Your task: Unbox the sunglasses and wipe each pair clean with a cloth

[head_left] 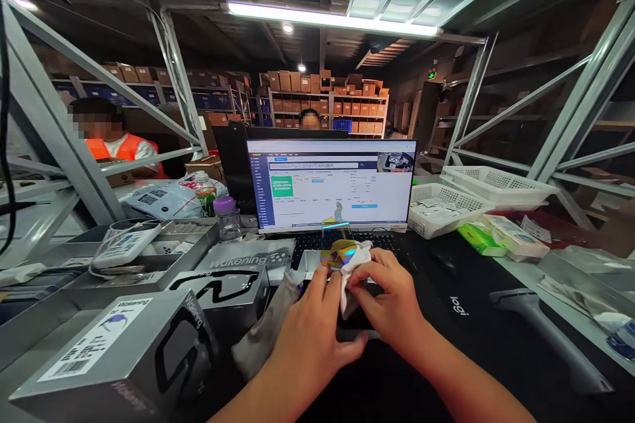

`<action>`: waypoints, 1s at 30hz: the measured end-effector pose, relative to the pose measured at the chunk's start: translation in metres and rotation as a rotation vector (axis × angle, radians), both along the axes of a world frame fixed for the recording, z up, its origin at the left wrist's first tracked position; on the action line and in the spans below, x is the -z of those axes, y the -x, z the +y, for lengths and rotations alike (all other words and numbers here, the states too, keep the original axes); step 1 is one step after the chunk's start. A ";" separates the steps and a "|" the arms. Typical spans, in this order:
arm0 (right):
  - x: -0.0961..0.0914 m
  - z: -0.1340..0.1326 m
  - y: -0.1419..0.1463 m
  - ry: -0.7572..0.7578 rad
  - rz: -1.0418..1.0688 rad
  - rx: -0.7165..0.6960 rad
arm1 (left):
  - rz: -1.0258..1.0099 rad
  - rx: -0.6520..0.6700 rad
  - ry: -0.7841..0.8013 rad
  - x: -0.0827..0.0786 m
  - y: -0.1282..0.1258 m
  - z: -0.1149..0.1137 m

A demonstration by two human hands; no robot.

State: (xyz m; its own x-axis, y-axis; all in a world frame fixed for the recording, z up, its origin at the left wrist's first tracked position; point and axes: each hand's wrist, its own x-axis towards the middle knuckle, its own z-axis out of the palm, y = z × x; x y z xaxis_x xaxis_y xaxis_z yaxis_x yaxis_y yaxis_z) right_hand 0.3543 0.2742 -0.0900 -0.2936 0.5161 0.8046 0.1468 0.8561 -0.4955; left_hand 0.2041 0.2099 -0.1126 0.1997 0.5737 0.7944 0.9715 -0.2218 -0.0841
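Observation:
My left hand (313,317) grips the lower edge of a shiny mirrored lens (337,236) with yellow and blue reflections; its thumb points to the right. A white cloth (353,269) is pinched in my right hand (389,292) and lies against the lens's right side. The fingers and cloth hide part of the lens. Below my left wrist lies a soft grey pouch (262,334). Two grey boxes printed "Wakening" and with a black goggle-like outline stand on the left: a near box (186,350) and one behind it (225,294).
Behind my hands stand a keyboard (302,251) and a lit monitor (307,192). To the right are a mouse (443,263), a barcode scanner (540,327) and white baskets (426,230). A purple-capped bottle (228,218) stands left. A co-worker in an orange vest (124,147) sits beyond the frame.

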 end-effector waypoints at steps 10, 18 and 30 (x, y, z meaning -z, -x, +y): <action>-0.019 0.014 -0.030 -0.107 -0.114 -0.040 | 0.004 -0.067 -0.076 -0.034 0.030 -0.023; 0.001 -0.006 0.000 -0.112 -0.339 -0.388 | 0.111 0.370 0.137 -0.029 0.032 -0.009; -0.014 0.035 -0.026 0.099 -0.336 -0.517 | -0.069 0.292 0.006 -0.029 0.035 0.003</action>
State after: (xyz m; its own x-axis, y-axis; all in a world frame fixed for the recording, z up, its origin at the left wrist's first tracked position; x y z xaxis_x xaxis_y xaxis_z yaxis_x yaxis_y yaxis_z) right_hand 0.3802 0.3089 -0.0757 -0.7539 0.3067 0.5811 -0.1131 0.8106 -0.5746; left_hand 0.1696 0.2125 -0.0839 0.3031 0.5045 0.8085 0.8698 -0.4931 -0.0184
